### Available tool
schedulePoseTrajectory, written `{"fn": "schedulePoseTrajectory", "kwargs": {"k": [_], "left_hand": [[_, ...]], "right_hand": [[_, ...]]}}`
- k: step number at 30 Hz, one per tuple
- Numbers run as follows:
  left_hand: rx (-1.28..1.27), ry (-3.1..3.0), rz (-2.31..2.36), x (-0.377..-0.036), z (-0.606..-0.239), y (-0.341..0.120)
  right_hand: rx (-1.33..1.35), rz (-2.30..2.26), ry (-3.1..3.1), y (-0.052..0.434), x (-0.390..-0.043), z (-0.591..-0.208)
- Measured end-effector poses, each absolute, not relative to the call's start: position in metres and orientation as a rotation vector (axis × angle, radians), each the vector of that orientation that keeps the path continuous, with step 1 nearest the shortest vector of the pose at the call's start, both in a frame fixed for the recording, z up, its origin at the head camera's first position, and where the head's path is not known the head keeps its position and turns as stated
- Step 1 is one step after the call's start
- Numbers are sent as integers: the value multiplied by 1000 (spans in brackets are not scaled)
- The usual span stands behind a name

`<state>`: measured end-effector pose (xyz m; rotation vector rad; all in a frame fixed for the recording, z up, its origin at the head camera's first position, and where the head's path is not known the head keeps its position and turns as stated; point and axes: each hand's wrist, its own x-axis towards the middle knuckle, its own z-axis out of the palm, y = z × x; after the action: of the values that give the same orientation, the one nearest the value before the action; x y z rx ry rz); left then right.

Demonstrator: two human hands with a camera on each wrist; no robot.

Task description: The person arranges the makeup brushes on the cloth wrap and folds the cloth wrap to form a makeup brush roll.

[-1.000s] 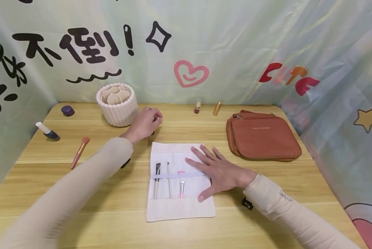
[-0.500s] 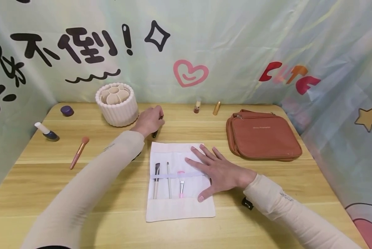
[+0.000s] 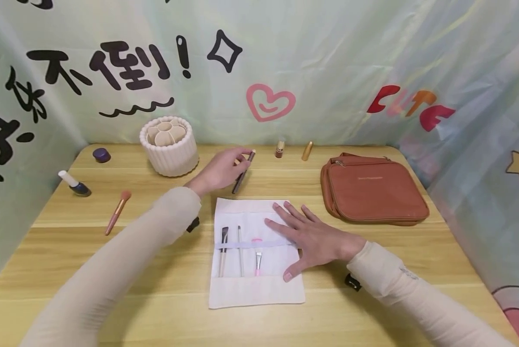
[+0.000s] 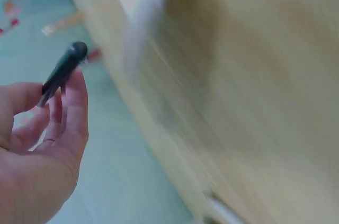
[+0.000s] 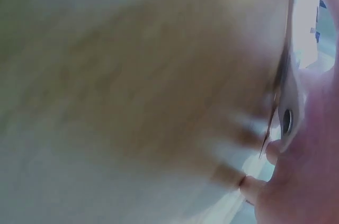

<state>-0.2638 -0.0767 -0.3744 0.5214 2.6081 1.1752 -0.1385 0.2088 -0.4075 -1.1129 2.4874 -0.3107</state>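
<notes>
My left hand [image 3: 221, 169] pinches a dark slim makeup brush [image 3: 243, 172] just above the table, behind the white cloth brush roll [image 3: 255, 289]; the left wrist view shows the same dark brush [image 4: 63, 70] held at my fingertips. My right hand [image 3: 311, 236] lies flat with straight, spread fingers on the right part of the roll, holding it down. Three small brushes [image 3: 240, 250] sit under the roll's elastic band. The right wrist view is blurred.
A white ribbed organiser pot [image 3: 169, 144] stands at the back left, with a purple lid [image 3: 101, 154], a nail polish bottle [image 3: 74, 183] and a pink brush [image 3: 118, 211] further left. A lipstick [image 3: 279, 149], a gold cap [image 3: 307, 151] and a brown zip bag [image 3: 372, 188] are at the right.
My left hand has picked the dark brush up off the table and carried it a little right, tipping it upward. The right hand has stayed flat on the roll.
</notes>
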Motion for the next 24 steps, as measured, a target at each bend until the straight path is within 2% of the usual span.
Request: {"fn": "schedulePoseTrajectory", "kwargs": {"k": [5,9,14,24], "left_hand": [[407,2160,1511,-243,-368,-51],[404,1971,1576,-232,-370,-40],[459,1988,1548,-224,-378,-34],[368,2073,1416,-215,-390,-35]], "right_hand": [[-1079,-313,2495,221,-140,-405],[-1078,-313,2483,226,-142,-405],[-1065,-287,2482,225,-142,-406],[-1039,-256,2498,226,-141,-406]]}}
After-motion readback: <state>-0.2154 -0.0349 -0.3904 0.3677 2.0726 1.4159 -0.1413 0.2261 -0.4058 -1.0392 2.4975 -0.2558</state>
